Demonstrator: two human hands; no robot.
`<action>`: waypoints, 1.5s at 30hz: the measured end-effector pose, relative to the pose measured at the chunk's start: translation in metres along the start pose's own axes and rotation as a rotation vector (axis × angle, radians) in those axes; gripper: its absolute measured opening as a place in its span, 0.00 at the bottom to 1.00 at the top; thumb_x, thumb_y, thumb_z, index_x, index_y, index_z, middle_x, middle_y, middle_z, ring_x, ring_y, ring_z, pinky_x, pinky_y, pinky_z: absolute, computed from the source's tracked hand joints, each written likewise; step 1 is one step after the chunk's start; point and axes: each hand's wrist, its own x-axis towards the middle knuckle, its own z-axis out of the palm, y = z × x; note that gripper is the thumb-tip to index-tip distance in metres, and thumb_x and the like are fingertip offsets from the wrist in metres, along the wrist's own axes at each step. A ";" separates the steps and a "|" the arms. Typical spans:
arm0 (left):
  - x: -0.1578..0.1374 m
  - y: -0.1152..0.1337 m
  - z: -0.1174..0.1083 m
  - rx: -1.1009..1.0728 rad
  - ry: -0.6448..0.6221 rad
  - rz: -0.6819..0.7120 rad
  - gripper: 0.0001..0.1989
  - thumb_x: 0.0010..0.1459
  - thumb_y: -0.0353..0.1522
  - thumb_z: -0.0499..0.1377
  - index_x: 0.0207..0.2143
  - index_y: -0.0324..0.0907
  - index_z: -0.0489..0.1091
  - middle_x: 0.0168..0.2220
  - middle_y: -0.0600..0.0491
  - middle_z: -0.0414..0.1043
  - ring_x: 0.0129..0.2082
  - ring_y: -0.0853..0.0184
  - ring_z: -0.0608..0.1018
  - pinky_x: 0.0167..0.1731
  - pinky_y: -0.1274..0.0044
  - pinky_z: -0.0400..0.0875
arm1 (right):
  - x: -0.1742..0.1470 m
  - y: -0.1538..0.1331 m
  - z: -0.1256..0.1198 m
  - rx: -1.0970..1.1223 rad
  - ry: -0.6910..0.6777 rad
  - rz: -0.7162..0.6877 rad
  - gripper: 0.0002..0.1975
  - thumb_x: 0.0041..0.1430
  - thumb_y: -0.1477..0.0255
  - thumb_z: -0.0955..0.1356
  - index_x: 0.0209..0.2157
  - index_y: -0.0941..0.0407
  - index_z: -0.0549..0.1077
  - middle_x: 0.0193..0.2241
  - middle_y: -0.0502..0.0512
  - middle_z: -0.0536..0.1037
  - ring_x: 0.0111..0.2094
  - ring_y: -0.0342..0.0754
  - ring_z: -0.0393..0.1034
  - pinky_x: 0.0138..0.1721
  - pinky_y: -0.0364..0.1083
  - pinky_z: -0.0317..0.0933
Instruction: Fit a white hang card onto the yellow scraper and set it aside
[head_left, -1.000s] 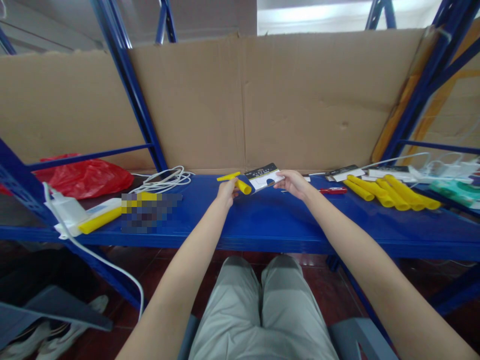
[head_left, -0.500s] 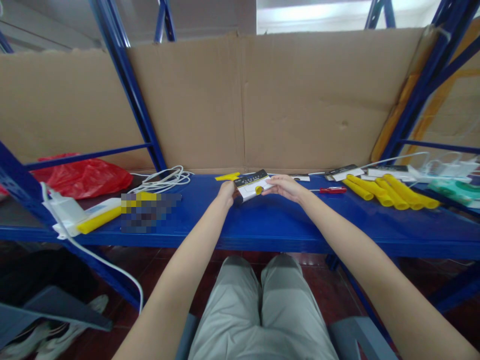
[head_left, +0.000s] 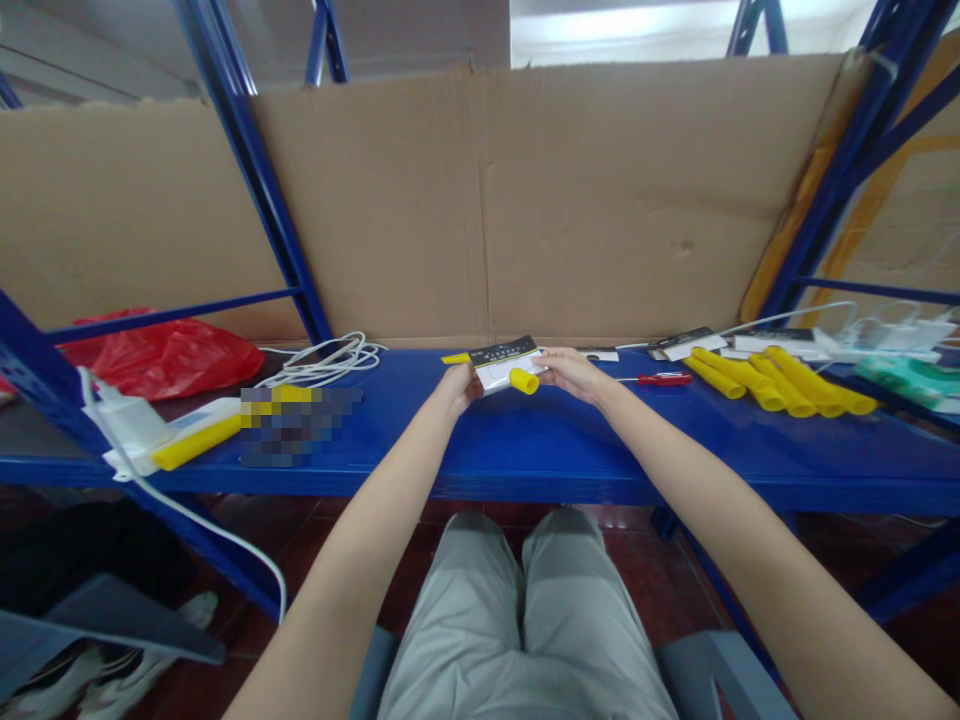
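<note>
Lighting: even, fairly bright; blown-out glare top centre. Edges bowed by wide lens. Pixelated patch left of centre.

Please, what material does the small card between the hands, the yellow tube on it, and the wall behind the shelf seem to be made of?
The card looks like printed paperboard: flat, thin, white with a black and yellow header. The yellow tube seems plastic or rubber, smooth, evenly coloured and hollow at the end; which one is unclear. The back wall is plain brown corrugated cardboard, matte, with fold creases and dents.
</note>
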 end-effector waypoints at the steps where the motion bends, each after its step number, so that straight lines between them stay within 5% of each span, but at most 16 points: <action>1: 0.000 0.000 0.000 -0.002 0.002 -0.002 0.15 0.61 0.31 0.46 0.44 0.36 0.69 0.34 0.43 0.78 0.31 0.63 0.80 0.34 0.72 0.75 | 0.000 0.001 0.000 -0.002 0.003 0.001 0.09 0.54 0.84 0.64 0.23 0.60 0.70 0.25 0.54 0.78 0.25 0.40 0.73 0.28 0.38 0.69; 15: -0.004 0.000 -0.003 0.203 0.113 0.030 0.05 0.47 0.32 0.59 0.30 0.43 0.70 0.33 0.52 0.78 0.36 0.63 0.77 0.35 0.73 0.67 | 0.009 0.009 0.000 -0.045 0.070 -0.043 0.12 0.56 0.82 0.64 0.21 0.57 0.66 0.23 0.53 0.77 0.25 0.40 0.72 0.35 0.41 0.67; 20: -0.008 0.004 -0.002 0.140 0.110 0.000 0.06 0.51 0.35 0.56 0.30 0.43 0.69 0.36 0.49 0.77 0.39 0.61 0.76 0.38 0.70 0.66 | 0.011 0.010 0.001 -0.054 0.115 -0.039 0.11 0.57 0.80 0.64 0.22 0.57 0.67 0.23 0.51 0.77 0.24 0.40 0.72 0.35 0.41 0.67; 25: -0.014 0.008 0.000 0.147 0.071 -0.021 0.20 0.56 0.46 0.47 0.29 0.42 0.69 0.38 0.47 0.76 0.42 0.59 0.74 0.41 0.68 0.65 | 0.009 0.008 0.001 -0.057 0.155 -0.054 0.11 0.57 0.80 0.64 0.22 0.57 0.66 0.22 0.50 0.76 0.26 0.41 0.72 0.37 0.42 0.67; 34: -0.019 0.012 0.004 0.183 -0.045 -0.013 0.21 0.58 0.42 0.41 0.28 0.41 0.68 0.30 0.48 0.74 0.40 0.60 0.73 0.42 0.66 0.64 | 0.011 0.008 -0.002 -0.051 0.222 -0.083 0.13 0.57 0.81 0.64 0.20 0.57 0.63 0.21 0.49 0.74 0.22 0.38 0.71 0.35 0.40 0.67; 45: -0.020 0.008 0.008 0.219 -0.172 -0.041 0.25 0.56 0.44 0.39 0.36 0.45 0.72 0.39 0.48 0.76 0.47 0.55 0.70 0.49 0.57 0.56 | 0.006 0.005 0.002 -0.081 0.276 -0.094 0.14 0.59 0.79 0.63 0.20 0.56 0.61 0.20 0.49 0.74 0.22 0.38 0.71 0.29 0.38 0.65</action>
